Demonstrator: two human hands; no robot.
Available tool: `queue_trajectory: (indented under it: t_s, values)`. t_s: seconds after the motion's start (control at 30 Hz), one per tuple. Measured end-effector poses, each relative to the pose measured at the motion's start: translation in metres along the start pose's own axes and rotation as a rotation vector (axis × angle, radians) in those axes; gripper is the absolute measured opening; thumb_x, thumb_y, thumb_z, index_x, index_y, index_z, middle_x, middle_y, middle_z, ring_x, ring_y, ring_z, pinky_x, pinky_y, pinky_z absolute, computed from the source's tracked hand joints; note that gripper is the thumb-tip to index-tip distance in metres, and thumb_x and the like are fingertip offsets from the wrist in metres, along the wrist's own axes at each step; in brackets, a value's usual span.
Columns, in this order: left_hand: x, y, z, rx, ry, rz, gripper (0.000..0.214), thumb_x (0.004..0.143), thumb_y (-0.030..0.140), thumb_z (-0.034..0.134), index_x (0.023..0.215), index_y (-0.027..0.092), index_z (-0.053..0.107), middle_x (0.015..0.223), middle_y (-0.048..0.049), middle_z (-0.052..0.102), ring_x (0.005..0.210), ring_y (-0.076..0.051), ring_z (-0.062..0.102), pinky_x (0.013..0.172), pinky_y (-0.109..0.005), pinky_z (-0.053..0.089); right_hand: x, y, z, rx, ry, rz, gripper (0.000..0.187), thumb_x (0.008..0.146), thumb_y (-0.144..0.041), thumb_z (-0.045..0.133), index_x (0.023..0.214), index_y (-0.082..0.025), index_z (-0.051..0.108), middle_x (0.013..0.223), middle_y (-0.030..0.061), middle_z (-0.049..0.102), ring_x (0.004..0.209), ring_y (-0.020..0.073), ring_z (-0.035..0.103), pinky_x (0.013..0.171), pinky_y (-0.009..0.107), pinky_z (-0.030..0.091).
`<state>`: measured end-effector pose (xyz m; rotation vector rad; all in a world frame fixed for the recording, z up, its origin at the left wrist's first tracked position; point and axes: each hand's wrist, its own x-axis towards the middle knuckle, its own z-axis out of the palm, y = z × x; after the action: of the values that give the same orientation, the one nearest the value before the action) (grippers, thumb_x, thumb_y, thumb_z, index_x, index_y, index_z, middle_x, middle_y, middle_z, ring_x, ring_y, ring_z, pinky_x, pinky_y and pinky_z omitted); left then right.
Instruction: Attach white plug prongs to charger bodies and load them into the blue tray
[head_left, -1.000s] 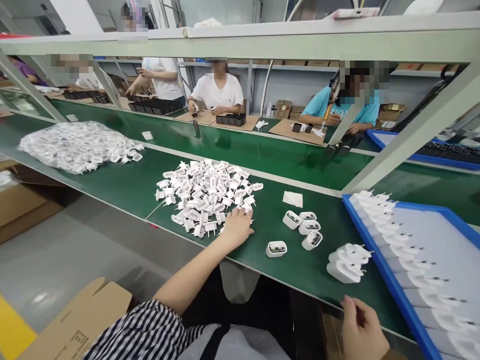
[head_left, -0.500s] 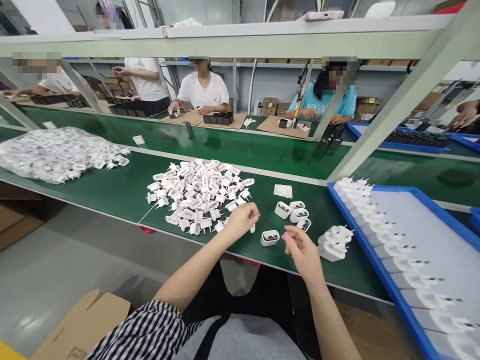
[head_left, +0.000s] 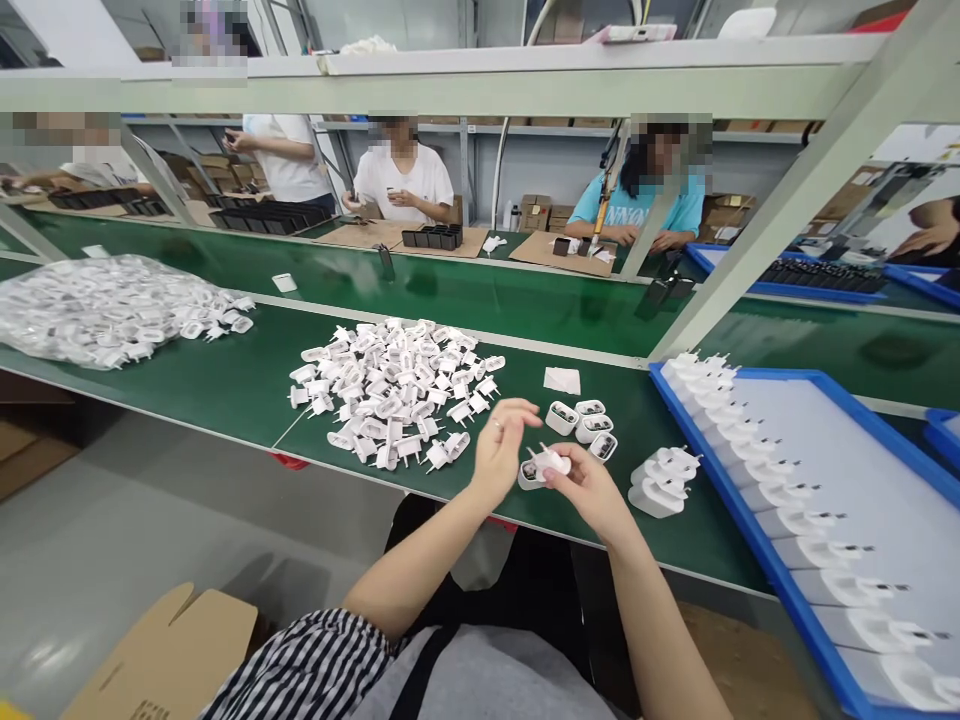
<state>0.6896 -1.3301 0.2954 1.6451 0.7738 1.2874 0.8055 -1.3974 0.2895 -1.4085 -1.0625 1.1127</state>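
Note:
My right hand (head_left: pixel 598 492) pinches a white two-pin plug cover (head_left: pixel 553 463), its pins pointing up and to the left. Just under that cover stands an open white charger housing (head_left: pixel 530 478), partly hidden, with circuit parts inside. Beside it on the left is my left hand (head_left: pixel 501 452), fingers stretched out and apart, with nothing visible in them. Several more open charger housings (head_left: pixel 595 424) stand beyond my right hand. A heap of loose white plug covers (head_left: pixel 397 385) lies to the left, and a few assembled chargers (head_left: pixel 664 482) stand on the right.
A blue-rimmed tray (head_left: pixel 739 510) with a row of white chargers takes up the right side. At the far left lies a clear bag (head_left: pixel 112 310) of plug covers. A metal frame post (head_left: pixel 780 190) slants down at the right. Co-workers sit across the bench.
My right hand has moved left and now holds a plug cover over the nearest housing. The left hand has shifted slightly right and its fingers have spread.

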Motion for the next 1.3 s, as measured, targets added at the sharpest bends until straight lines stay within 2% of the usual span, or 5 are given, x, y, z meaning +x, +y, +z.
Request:
queue_trajectory:
  t_s: [0.07,0.27,0.43,0.73,1.3]
  values:
    - [-0.002,-0.008,-0.011,0.095,-0.035,-0.124,0.023,0.077,0.03,0.032,0.088,0.017,0.048,0.094,-0.0049,0.05,0.091,-0.013,0.046,0.078,-0.027,0.038,0.001,0.003,-0.005,0.031,0.106,-0.044,0.018,0.062,-0.026,0.057,0.075,-0.02,0.047,0.084,0.0018,0.055,0.078,0.0156,0.053,0.071,0.032,0.043]
    - [-0.024,-0.029,-0.015,0.426,-0.581,-0.383,0.058,0.054,0.035,0.06,0.106,0.018,0.042,0.102,-0.0048,0.051,0.072,-0.014,0.052,0.065,-0.026,0.042,0.014,0.023,-0.013,0.013,0.101,-0.14,0.012,0.057,-0.025,0.061,0.066,-0.021,0.055,0.111,0.0046,0.045,0.106,0.0211,0.038,0.084,0.034,0.035]
    - [-0.03,-0.033,-0.001,0.456,-0.484,-0.388,0.037,0.062,0.033,0.054,0.097,0.019,0.05,0.086,-0.0004,0.057,0.059,-0.01,0.052,0.06,-0.022,0.042,0.018,0.047,-0.008,-0.08,0.071,-0.095,0.013,0.055,-0.025,0.06,0.067,-0.021,0.058,0.095,0.0042,0.056,0.094,0.0204,0.049,0.081,0.035,0.038]
    - [-0.025,-0.039,-0.006,0.465,-0.487,-0.399,0.043,0.063,0.036,0.054,0.102,0.021,0.045,0.063,0.0034,0.058,0.062,-0.012,0.055,0.058,-0.022,0.042,0.017,0.014,-0.014,-0.634,-0.103,-0.094,0.026,0.065,-0.018,0.05,0.089,-0.025,0.059,0.1,-0.0007,0.057,0.093,0.0188,0.051,0.085,0.034,0.036]
    - [-0.023,-0.033,-0.015,0.479,-0.582,-0.304,0.038,0.07,0.036,0.045,0.104,0.02,0.047,0.083,-0.0015,0.06,0.067,-0.013,0.055,0.062,-0.021,0.041,0.026,-0.008,-0.007,-0.877,-0.258,-0.087,0.022,0.07,-0.022,0.046,0.086,-0.026,0.06,0.09,0.0004,0.061,0.081,0.0187,0.055,0.069,0.029,0.041]
